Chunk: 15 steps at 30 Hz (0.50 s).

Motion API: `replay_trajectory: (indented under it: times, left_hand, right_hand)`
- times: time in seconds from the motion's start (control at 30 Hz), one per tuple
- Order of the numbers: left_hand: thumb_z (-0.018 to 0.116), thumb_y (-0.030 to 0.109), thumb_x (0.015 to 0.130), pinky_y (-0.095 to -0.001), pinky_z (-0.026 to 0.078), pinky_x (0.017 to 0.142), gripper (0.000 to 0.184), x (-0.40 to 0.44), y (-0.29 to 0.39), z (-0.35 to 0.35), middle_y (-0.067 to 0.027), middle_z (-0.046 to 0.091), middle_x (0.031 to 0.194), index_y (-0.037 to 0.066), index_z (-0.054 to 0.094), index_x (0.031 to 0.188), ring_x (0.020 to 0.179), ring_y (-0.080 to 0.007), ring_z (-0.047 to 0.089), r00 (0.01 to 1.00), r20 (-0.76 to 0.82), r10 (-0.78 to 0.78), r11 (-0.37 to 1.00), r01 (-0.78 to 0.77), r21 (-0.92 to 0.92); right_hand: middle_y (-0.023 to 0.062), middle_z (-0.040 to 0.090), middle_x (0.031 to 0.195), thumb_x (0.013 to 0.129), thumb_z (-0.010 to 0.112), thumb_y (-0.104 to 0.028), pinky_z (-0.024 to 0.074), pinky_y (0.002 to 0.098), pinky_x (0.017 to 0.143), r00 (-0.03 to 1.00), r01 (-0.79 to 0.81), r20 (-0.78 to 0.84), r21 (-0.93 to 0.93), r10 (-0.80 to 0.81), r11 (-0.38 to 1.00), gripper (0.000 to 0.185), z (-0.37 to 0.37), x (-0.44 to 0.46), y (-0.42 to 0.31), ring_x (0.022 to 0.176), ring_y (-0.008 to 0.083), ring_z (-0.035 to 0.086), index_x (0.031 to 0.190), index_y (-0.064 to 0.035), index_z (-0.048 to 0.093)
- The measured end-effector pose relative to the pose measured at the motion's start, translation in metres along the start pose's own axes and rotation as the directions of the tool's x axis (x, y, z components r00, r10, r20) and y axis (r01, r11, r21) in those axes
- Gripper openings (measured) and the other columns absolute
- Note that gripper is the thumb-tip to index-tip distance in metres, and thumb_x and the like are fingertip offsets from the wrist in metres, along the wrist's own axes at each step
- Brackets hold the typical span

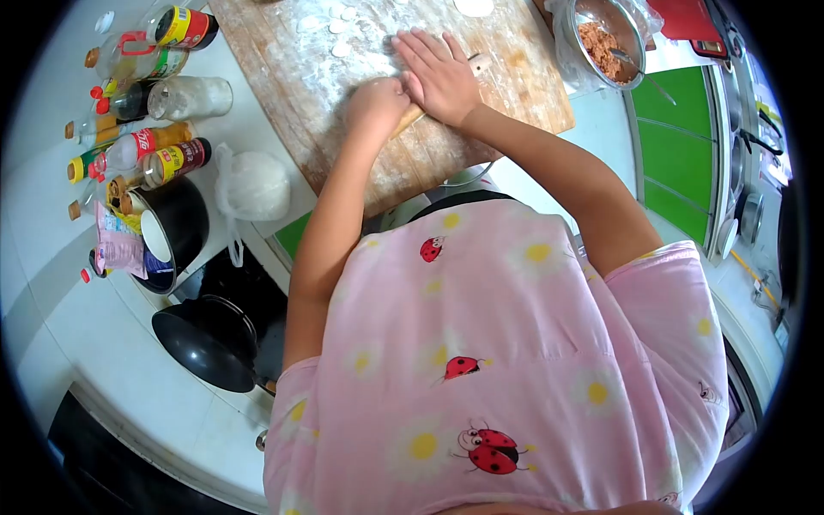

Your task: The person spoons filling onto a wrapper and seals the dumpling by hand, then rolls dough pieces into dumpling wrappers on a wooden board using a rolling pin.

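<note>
On the floured wooden board (300, 112), my left hand (376, 110) is closed, its fingers curled against a wooden rolling pin (408, 121). My right hand (438, 77) lies over the pin with its fingers stretched out flat, pointing to the upper left. The two hands touch at the thumbs. One end of the pin shows beyond the right hand, and part of it shows between the wrists. Small pale dough pieces (342, 50) lie on the board to the upper left of my hands. A round white wrapper (474, 7) is at the top edge.
A metal bowl of reddish filling (601, 51) with a spoon stands right of the board. Several bottles (163, 137) and a white bundle in a plastic bag (257, 186) are on the left. Below them are a black pot (184, 223) and a black wok (202, 339).
</note>
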<state>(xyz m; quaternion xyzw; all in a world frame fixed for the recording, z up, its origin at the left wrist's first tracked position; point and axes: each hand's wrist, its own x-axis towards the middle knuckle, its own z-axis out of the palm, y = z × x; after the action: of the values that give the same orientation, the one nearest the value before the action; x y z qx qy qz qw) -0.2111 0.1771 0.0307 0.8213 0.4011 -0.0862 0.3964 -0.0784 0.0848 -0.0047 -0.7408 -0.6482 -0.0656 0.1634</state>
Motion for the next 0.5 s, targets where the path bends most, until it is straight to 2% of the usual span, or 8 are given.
replay_trajectory:
  times: [0.13, 0.17, 0.2, 0.27, 0.3, 0.37, 0.4, 0.5]
  left_hand:
    - [0.062, 0.014, 0.085, -0.0387, 0.054, 0.069, 0.014, 0.003, -0.02, 0.004, -0.0154, 0.07, 0.081, 0.003, 0.07, 0.087, 0.069, -0.0265, 0.072, 0.996, 0.026, -0.091, 0.947, 0.094, -0.308]
    - [0.065, 0.015, 0.086, -0.0327, 0.054, 0.064, 0.02, 0.007, -0.032, 0.011, -0.0147, 0.071, 0.077, -0.001, 0.07, 0.096, 0.068, -0.0178, 0.072, 0.995, 0.007, -0.098, 0.916, 0.093, -0.39]
    - [0.065, 0.016, 0.086, -0.0327, 0.054, 0.064, 0.02, 0.006, -0.032, 0.009, -0.0146, 0.071, 0.077, -0.001, 0.07, 0.096, 0.068, -0.0179, 0.072, 0.993, 0.081, -0.086, 0.92, 0.11, -0.376]
    - [0.065, 0.016, 0.086, -0.0329, 0.054, 0.064, 0.021, 0.004, -0.03, 0.007, -0.0143, 0.071, 0.076, -0.002, 0.071, 0.095, 0.067, -0.0181, 0.071, 0.97, 0.236, -0.06, 0.93, 0.14, -0.339]
    - [0.064, 0.016, 0.086, -0.0327, 0.054, 0.064, 0.02, 0.004, -0.025, 0.005, -0.014, 0.071, 0.076, -0.002, 0.071, 0.093, 0.066, -0.0181, 0.071, 0.987, 0.158, -0.019, 0.972, 0.055, -0.228]
    - [0.064, 0.016, 0.086, -0.0323, 0.054, 0.064, 0.02, 0.003, -0.018, 0.004, -0.0133, 0.071, 0.076, -0.002, 0.071, 0.091, 0.066, -0.0179, 0.071, 0.996, 0.016, 0.089, 0.996, -0.089, 0.019]
    - [0.064, 0.016, 0.087, -0.0323, 0.054, 0.064, 0.02, 0.003, -0.021, 0.005, -0.0133, 0.071, 0.076, -0.002, 0.071, 0.09, 0.068, -0.0175, 0.071, 0.998, 0.044, 0.044, 0.998, -0.041, -0.05]
    - [0.064, 0.017, 0.087, -0.0314, 0.054, 0.068, 0.02, 0.006, -0.035, 0.006, -0.0123, 0.07, 0.074, -0.002, 0.071, 0.089, 0.076, -0.0161, 0.072, 0.993, 0.101, -0.061, 0.96, 0.086, -0.266]
  right_hand:
    - [0.0048, 0.049, 0.15, 0.099, 0.049, -0.032, 0.0284, 0.0498, 0.115, 0.991, 0.05, 0.121, 0.096, -0.061, 0.994, 0.049, -0.021, -0.061, 0.005, 0.139, 0.0242, 0.043, 0.144, -0.012, 0.049]
    - [0.0046, 0.049, 0.149, 0.1, 0.049, -0.032, 0.0284, 0.0494, 0.115, 0.984, 0.07, 0.155, 0.086, -0.083, 0.994, 0.048, -0.029, -0.08, 0.008, 0.138, 0.0235, 0.044, 0.144, -0.0117, 0.05]
    - [0.0045, 0.05, 0.149, 0.1, 0.05, -0.031, 0.0284, 0.049, 0.115, 0.976, 0.089, 0.191, 0.079, -0.103, 0.993, 0.047, -0.038, -0.087, 0.006, 0.138, 0.0228, 0.044, 0.143, -0.0114, 0.05]
    - [0.0049, 0.051, 0.148, 0.1, 0.049, -0.031, 0.0283, 0.0484, 0.115, 0.988, 0.062, 0.137, 0.109, -0.077, 0.992, 0.046, -0.028, -0.068, 0.004, 0.137, 0.022, 0.045, 0.142, -0.0113, 0.051]
    - [0.0051, 0.051, 0.148, 0.1, 0.049, -0.031, 0.0282, 0.0481, 0.115, 0.992, 0.05, 0.106, 0.123, -0.063, 0.991, 0.046, -0.022, -0.049, 0.002, 0.137, 0.0215, 0.045, 0.141, -0.0113, 0.052]
    - [0.0057, 0.053, 0.146, 0.099, 0.051, -0.032, 0.0283, 0.0475, 0.116, 0.999, 0.04, 0.012, 0.008, -0.04, 0.999, 0.047, -0.008, -0.017, -0.004, 0.137, 0.0211, 0.046, 0.141, -0.0113, 0.052]
    - [0.0058, 0.053, 0.146, 0.098, 0.052, -0.033, 0.0284, 0.0474, 0.115, 1.0, 0.024, 0.005, -0.03, -0.024, 0.999, 0.048, -0.007, -0.011, -0.005, 0.137, 0.0214, 0.046, 0.142, -0.0116, 0.052]
    - [0.0054, 0.052, 0.147, 0.097, 0.053, -0.034, 0.0278, 0.0468, 0.116, 0.989, 0.093, 0.108, 0.096, -0.103, 0.991, 0.051, -0.023, -0.062, 0.005, 0.138, 0.0216, 0.044, 0.144, -0.012, 0.05]
